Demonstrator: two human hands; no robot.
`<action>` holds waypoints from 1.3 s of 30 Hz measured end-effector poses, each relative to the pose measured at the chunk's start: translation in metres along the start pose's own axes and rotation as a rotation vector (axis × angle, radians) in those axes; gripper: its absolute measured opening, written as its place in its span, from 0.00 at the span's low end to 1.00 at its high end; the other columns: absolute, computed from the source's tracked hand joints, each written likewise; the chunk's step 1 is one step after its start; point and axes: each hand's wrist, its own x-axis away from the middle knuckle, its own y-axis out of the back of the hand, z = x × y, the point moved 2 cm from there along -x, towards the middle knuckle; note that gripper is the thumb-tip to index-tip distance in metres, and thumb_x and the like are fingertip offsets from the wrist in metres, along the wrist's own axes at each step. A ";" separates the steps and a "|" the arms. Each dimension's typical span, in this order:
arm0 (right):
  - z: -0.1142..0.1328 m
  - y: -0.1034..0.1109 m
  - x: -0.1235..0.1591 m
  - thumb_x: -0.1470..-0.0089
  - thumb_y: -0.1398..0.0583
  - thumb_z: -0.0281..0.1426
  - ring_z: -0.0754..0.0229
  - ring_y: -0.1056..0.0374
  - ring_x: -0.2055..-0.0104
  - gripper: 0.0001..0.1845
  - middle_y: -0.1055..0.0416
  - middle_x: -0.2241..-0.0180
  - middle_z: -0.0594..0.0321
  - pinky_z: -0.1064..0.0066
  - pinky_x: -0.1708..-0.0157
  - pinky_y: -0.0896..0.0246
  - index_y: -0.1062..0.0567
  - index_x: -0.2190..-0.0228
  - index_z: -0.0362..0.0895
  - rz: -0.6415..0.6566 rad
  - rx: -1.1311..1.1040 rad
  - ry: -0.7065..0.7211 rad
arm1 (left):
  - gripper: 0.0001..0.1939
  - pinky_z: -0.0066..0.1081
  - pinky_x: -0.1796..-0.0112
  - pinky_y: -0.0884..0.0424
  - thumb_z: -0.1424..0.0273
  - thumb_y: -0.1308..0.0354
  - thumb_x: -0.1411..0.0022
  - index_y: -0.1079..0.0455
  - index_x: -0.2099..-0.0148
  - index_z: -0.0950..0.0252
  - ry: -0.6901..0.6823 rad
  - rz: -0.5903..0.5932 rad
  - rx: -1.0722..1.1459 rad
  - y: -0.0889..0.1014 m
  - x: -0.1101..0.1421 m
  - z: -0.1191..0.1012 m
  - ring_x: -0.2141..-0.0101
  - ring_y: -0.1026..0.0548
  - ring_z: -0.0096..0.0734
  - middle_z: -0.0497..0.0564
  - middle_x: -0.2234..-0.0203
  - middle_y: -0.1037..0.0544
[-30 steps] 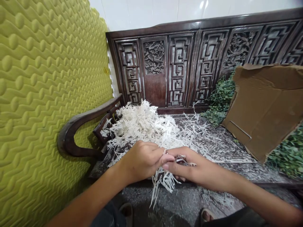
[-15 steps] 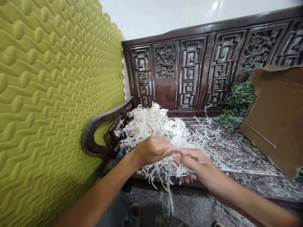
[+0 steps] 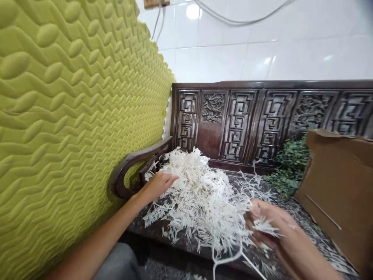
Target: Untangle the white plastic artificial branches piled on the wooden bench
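Observation:
A heap of white artificial plant sprigs, with thin stems and needle-like tips, covers the left end of a dark wooden bench. My left hand is over the heap's left side, fingers pinched together; whatever lies between them is hidden. On the right, my right hand is slightly blurred, its fingers curled around a white sprig whose tips stick out over the palm. A bare forked white stem hangs in front of the bench edge, below the heap.
A yellow embossed foam panel stands along the left, beside the bench's curved armrest. Behind the heap rises the carved backrest. Green artificial foliage and a brown cardboard piece lie on the right.
My hands have come apart: the left has moved up and left, the right further to the right. The view has tilted up, showing more of the wall.

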 end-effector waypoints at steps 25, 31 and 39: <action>-0.023 -0.024 -0.046 0.44 0.46 0.41 0.63 0.46 0.73 0.14 0.43 0.72 0.66 0.73 0.73 0.47 0.34 0.75 0.46 0.224 0.303 0.080 | 0.21 0.26 0.71 0.42 0.62 0.51 0.33 0.35 0.77 0.66 -0.218 0.266 0.388 -0.016 -0.006 -0.104 0.76 0.36 0.25 0.45 0.81 0.36; -0.021 -0.047 -0.040 0.42 0.48 0.34 0.64 0.48 0.73 0.12 0.48 0.77 0.69 0.72 0.72 0.51 0.38 0.76 0.45 0.232 0.331 0.241 | 0.20 0.27 0.72 0.44 0.64 0.50 0.33 0.38 0.78 0.66 -0.262 0.197 0.446 -0.025 -0.007 -0.085 0.77 0.38 0.24 0.45 0.82 0.39; -0.033 -0.053 -0.042 0.41 0.50 0.32 0.66 0.48 0.77 0.14 0.50 0.79 0.71 0.74 0.77 0.51 0.41 0.78 0.45 0.259 0.237 0.215 | 0.20 0.26 0.71 0.43 0.63 0.53 0.33 0.41 0.77 0.65 -0.154 0.227 0.186 -0.043 -0.011 -0.065 0.75 0.38 0.26 0.45 0.80 0.38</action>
